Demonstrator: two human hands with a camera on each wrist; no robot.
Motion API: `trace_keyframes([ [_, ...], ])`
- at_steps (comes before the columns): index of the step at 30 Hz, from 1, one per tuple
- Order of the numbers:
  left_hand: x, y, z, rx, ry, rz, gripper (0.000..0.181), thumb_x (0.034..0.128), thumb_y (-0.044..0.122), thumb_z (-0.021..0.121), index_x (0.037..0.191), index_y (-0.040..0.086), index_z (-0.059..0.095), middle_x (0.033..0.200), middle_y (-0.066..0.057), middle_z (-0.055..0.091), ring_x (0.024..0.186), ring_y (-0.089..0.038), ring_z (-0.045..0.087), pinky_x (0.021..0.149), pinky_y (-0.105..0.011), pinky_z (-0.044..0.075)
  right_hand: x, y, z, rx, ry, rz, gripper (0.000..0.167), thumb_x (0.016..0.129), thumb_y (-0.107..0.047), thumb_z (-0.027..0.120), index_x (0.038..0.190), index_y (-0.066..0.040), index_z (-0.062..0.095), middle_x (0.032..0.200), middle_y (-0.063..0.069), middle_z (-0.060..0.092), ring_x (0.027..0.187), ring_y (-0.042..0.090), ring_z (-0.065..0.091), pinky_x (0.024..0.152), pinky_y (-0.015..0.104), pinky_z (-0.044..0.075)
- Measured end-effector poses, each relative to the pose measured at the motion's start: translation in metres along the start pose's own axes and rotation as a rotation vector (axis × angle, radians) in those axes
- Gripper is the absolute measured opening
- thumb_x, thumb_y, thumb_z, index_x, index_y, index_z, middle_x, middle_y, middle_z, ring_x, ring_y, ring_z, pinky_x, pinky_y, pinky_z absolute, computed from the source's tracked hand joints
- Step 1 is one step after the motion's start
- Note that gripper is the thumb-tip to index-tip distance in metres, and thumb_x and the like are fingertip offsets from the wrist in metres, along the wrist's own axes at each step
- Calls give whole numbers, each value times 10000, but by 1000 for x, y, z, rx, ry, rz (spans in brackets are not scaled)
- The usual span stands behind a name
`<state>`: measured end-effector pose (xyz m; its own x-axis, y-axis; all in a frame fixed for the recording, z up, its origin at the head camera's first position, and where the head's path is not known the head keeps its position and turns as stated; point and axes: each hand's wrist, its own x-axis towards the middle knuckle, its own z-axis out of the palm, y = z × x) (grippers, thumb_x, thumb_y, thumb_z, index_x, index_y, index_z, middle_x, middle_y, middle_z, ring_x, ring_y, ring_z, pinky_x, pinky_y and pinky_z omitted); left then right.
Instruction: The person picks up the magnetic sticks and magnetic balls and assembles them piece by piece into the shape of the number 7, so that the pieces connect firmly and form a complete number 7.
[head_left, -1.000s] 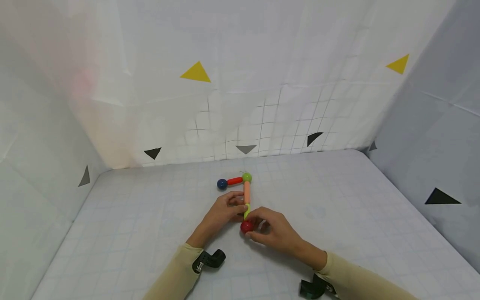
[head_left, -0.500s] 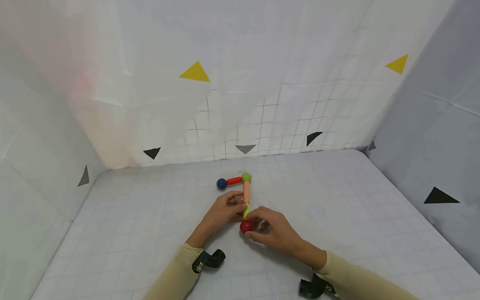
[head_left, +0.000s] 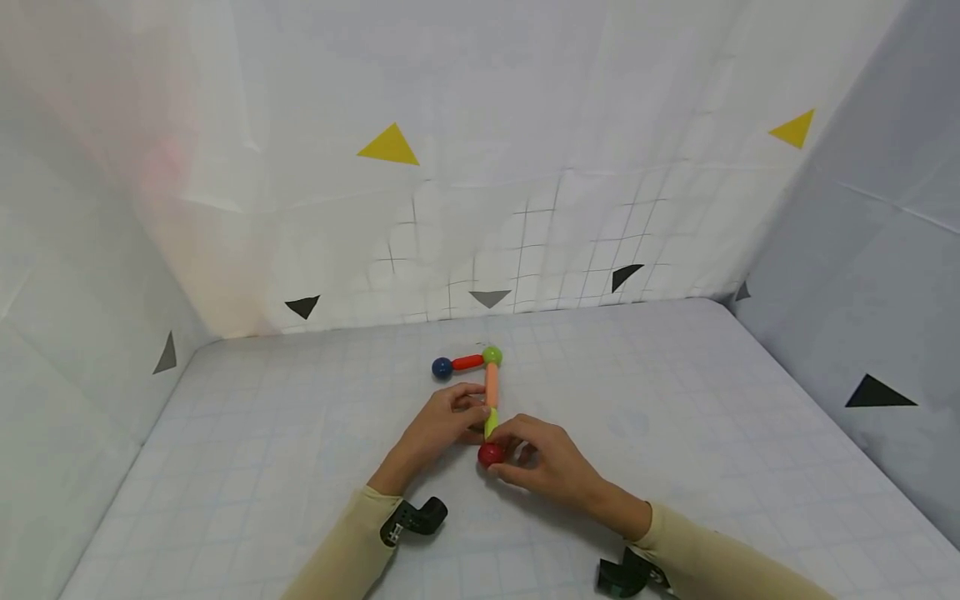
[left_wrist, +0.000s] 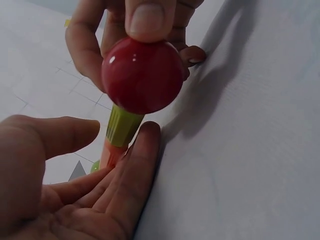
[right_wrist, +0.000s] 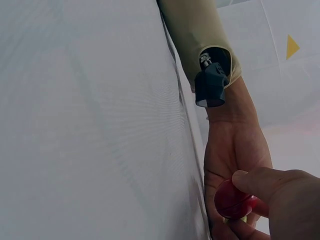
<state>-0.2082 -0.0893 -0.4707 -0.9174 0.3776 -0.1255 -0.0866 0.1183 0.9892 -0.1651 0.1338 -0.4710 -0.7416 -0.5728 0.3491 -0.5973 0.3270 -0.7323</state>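
Observation:
My right hand (head_left: 551, 462) pinches a red ball (head_left: 491, 455) between thumb and fingers, low over the table. Behind the ball, a yellow-green rod (left_wrist: 123, 127) runs away from me into an orange rod (head_left: 492, 385). A green ball (head_left: 492, 356) stands at the far end of the orange one. From there a short red rod (head_left: 468, 362) leads left to a dark blue ball (head_left: 442, 368). Beside the yellow-green and orange rods lies my left hand (head_left: 446, 423). Its thumb stays apart from them in the left wrist view; whether its fingertips touch them I cannot tell.
A white cloth with a faint grid covers the table (head_left: 300, 442). White sheet walls with yellow and black triangles rise at the back (head_left: 465, 200), left and right. A dark wrist camera (head_left: 415, 518) sits at each sleeve cuff.

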Motion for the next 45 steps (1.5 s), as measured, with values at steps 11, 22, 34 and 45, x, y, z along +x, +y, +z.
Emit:
trace_keyframes([
  [11,-1,2,-1,47,-4,-2,471,1012,165,669,1435,-9,557,1100,-110,710,921,-245,734,812,-368,592,0,1,0,5,-9,-9,327,896,-201,858,1180,-186,698,1068,-96,676,880,172,676,684,325,584],
  [22,0,3,-1,53,-9,-21,461,1018,168,676,1423,-20,560,1104,-109,726,894,-251,741,829,-385,588,-1,1,0,7,-9,-22,326,895,-191,858,1178,-183,697,1066,-92,677,881,175,675,684,331,585],
  [34,-2,9,-7,172,93,-11,297,1011,115,619,1272,-20,664,941,-105,733,738,-226,718,665,-330,597,-1,-1,0,5,-39,-4,353,882,-153,865,1193,-152,700,1070,-74,682,879,178,667,701,327,581],
  [45,1,7,-14,200,168,48,274,1002,103,620,1235,-31,678,928,-81,724,738,-216,711,652,-342,600,-1,1,2,-31,-48,-14,334,884,-202,869,1172,-179,702,1035,-105,670,866,155,659,706,311,565],
])
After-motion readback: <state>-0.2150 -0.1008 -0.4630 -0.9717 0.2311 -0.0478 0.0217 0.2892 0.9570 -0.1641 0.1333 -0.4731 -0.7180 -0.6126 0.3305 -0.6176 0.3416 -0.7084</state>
